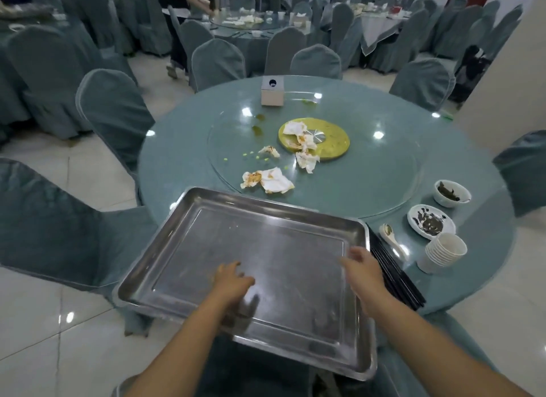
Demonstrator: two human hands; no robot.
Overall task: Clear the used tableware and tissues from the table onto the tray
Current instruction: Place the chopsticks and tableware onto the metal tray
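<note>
Bare to the elbow, the left arm (183, 346) rises from the lower centre and the right arm (437, 343) comes in from the lower right corner. Both reach forward, well apart. The left hand (233, 278) is palm down, fingers loosely bent and pointing ahead, gripping nothing. The right hand (362, 263), slightly farther forward, turns its palm inward, fingers relaxed and angled to the left, holding nothing. Both wrists are nearly straight. The fingertips are slightly blurred.
</note>
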